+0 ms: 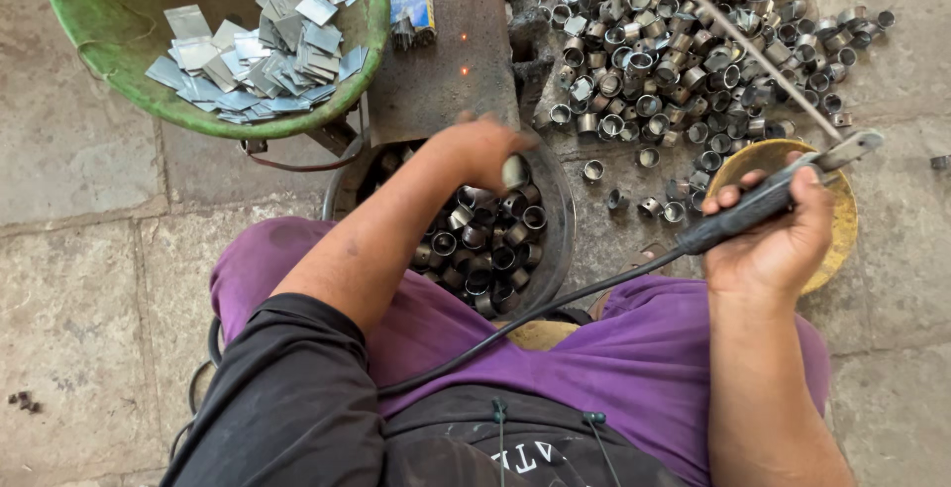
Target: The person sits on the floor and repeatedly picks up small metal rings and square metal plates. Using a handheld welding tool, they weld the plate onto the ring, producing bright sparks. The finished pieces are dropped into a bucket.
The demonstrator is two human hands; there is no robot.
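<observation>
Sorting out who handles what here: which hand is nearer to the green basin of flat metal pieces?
Left. The left hand holds a small ring just below and right of the green basin. The right hand grips the welding holder farther right.
</observation>
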